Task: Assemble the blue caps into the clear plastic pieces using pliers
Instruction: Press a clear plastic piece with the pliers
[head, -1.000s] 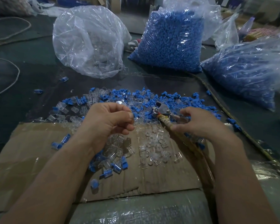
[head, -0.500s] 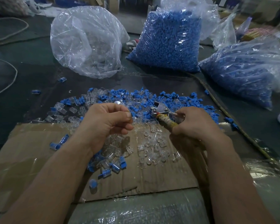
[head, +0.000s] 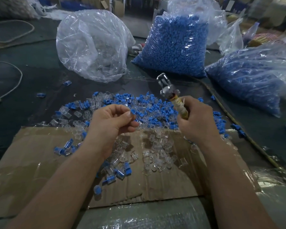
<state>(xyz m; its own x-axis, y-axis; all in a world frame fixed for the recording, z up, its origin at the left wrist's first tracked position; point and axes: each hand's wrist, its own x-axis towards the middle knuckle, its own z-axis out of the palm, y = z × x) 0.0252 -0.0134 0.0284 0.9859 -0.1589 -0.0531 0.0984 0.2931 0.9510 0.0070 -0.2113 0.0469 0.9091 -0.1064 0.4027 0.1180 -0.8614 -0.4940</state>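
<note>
Barely dented, I'd say.
Full bags of blue caps point(head: 173, 45) upper right, big loose pile point(head: 155, 106) mid-frame, few finished pieces point(head: 120, 172) lower centre; right hand point(head: 196, 119) grips pliers point(head: 172, 95) holding a clear piece point(head: 162, 79), left hand point(head: 112, 123) pinches one cap point(head: 132, 111).

2 bags blue caps point(head: 173, 45), 1 bag clear pcs point(head: 92, 45), 1 pliers point(head: 172, 96), 1 cardboard point(head: 40, 154), 2 hands point(head: 112, 123).

Handles of pliers point(head: 168, 92) largely inside right hand point(head: 196, 120); tip blurred.
</note>
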